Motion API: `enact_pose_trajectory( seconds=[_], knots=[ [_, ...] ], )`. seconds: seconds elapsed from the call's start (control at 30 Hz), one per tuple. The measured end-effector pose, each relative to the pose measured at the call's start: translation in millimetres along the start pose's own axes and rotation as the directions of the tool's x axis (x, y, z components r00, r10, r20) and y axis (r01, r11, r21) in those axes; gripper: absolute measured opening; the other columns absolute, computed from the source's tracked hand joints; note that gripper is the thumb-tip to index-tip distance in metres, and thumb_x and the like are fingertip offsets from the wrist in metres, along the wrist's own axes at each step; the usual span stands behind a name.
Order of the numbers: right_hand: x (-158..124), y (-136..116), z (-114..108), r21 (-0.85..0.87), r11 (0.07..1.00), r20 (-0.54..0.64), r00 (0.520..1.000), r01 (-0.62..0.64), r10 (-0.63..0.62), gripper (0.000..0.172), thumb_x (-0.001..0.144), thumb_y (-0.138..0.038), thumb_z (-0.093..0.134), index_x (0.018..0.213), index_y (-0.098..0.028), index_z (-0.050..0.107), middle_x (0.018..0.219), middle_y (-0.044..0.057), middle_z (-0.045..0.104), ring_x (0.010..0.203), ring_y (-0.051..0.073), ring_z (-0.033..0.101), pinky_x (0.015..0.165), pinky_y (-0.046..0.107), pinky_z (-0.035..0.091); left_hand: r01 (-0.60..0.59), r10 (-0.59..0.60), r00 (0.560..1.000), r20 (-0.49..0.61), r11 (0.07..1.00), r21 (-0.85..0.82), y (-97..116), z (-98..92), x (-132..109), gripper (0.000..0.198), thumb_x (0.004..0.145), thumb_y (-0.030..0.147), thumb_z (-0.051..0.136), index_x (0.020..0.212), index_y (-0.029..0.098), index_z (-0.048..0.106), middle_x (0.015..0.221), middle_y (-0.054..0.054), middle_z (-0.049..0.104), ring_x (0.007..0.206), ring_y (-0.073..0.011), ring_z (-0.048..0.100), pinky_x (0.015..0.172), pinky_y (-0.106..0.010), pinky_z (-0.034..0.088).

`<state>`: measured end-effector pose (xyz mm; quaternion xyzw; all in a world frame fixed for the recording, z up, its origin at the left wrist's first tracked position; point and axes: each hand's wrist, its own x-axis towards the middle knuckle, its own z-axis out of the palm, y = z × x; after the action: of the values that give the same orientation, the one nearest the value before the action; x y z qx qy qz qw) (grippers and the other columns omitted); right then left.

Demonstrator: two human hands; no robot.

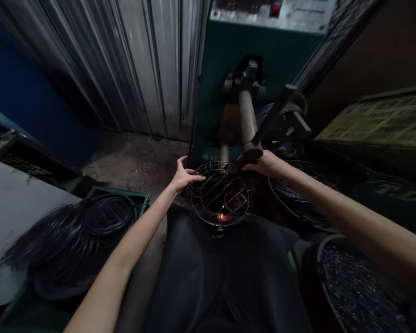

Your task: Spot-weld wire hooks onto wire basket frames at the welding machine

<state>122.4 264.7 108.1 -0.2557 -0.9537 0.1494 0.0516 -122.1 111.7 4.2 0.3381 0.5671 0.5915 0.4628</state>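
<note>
- The cage (220,194), a round piece of wire work, is between the left grip (184,177) and the right grip (268,164), above the dark cloth (229,263)
- Left grip: half open, index finger raised, thumb laid over the cage's rim; whether it pinches the wire I cannot tell
- Right grip: partly hidden behind the tip of the upper arm (247,115) of the machine (280,46), close to the cage's far rim; how far it is closed, and on what, I cannot tell
- Done, as far as it shows: the cage has its round rim, short wires around the side and long bars across, so it looks well advanced
- A glow (222,216) at the cage's near side, nearer the wearer than either grip, suggests hot work in hand, probably on the joints
- Left to do: not clear; the joints are too dark to check one by one
- Beyond the left grip's wrist, on the near left, lie wire coils (107,215); below the right grip's forearm stands a bucket (321,263) of small metal bits
- Writing: "T.D" reads on the dark surface (402,190) right of the right grip; the yellow sign (374,120) above that is too blurred, as are the pale marks (211,156) just beyond the left grip
</note>
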Motion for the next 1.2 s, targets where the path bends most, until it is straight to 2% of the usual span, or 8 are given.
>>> enact_pose_trajectory(
  seconds=[0.1,0.17,0.3,0.5,0.73,0.9,1.2],
  knots=[
    [-17.0,10.6,-9.9,0.008,0.999,-0.132,0.991,-0.034,0.034,0.027,0.073,-0.034,0.059,0.096,-0.02,0.062,0.089,0.005,0.065,0.077,0.019,0.059,0.07,0.029,0.045,-0.007,0.007,1.0,0.001,1.0,0.014,0.9,-1.1,0.4,0.113,0.044,0.023,0.087,0.133,0.023,0.017,0.078,0.0,0.058,0.071,-0.014,0.061,0.064,-0.027,0.048],
    [-27.5,21.8,-10.4,0.028,0.998,-0.166,0.985,-0.047,0.051,0.026,0.073,-0.037,0.058,0.092,-0.02,0.062,0.084,0.005,0.065,0.076,0.019,0.059,0.07,0.029,0.045,-0.022,0.023,1.0,-0.005,1.0,0.021,1.8,-1.7,-0.1,0.114,0.044,0.023,0.087,0.133,0.024,0.016,0.077,0.001,0.058,0.074,-0.0141,0.061,0.069,-0.028,0.048],
    [-39.3,40.4,2.1,0.113,0.99,-0.116,0.989,-0.078,0.092,0.026,0.077,-0.04,0.053,0.089,-0.02,0.064,0.089,0.005,0.067,0.083,0.02,0.062,0.076,0.03,0.045,-0.023,0.023,1.0,-0.01,0.999,0.044,4.3,-2.0,-2.7,0.112,0.045,0.024,0.087,0.133,0.024,0.017,0.08,0.001,0.058,0.079,-0.0137,0.063,0.077,-0.031,0.049],
    [-47.8,46.9,17.7,0.16,0.979,-0.089,0.986,-0.127,0.143,0.025,0.077,-0.037,0.053,0.09,-0.02,0.065,0.092,0.005,0.068,0.085,0.019,0.063,0.078,0.029,0.045,0.0,0.001,1.0,-0.01,0.996,0.087,8.5,-0.7,-2.8,0.11,0.046,0.026,0.086,0.132,0.026,0.016,0.082,0.002,0.06,0.075,-0.0124,0.063,0.075,-0.029,0.05],
    [-61.5,48.5,21.0,0.164,0.967,-0.044,0.978,-0.193,0.203,0.026,0.079,-0.039,0.051,0.09,-0.021,0.067,0.093,0.003,0.07,0.086,0.019,0.064,0.08,0.03,0.046,0.036,-0.037,0.999,0.008,0.996,0.087,11.2,0.7,-1.4,0.113,0.048,0.024,0.086,0.135,0.027,0.014,0.084,0.001,0.058,0.08,-0.0128,0.063,0.079,-0.031,0.049],
    [-60.5,44.0,27.6,0.167,0.968,-0.03,0.981,-0.186,0.194,0.027,0.078,-0.043,0.051,0.087,-0.023,0.067,0.092,0.003,0.071,0.085,0.023,0.065,0.078,0.033,0.048,0.044,-0.045,0.998,0.041,0.999,0.016,8.4,1.0,-4.6,0.118,0.045,0.021,0.087,0.137,0.023,0.014,0.085,-0.001,0.059,0.088,-0.0151,0.062,0.086,-0.033,0.046],
    [-63.8,43.7,16.6,0.093,0.959,-0.008,0.963,-0.267,0.269,0.029,0.079,-0.048,0.05,0.09,-0.027,0.067,0.089,0.003,0.071,0.083,0.026,0.066,0.074,0.034,0.049,0.017,-0.018,0.997,0.082,1.0,0.007,-2.8,-7.3,-4.5,0.112,0.047,0.022,0.087,0.136,0.022,0.019,0.082,-0.001,0.06,0.082,-0.0141,0.061,0.087,-0.037,0.046]
  ],
)
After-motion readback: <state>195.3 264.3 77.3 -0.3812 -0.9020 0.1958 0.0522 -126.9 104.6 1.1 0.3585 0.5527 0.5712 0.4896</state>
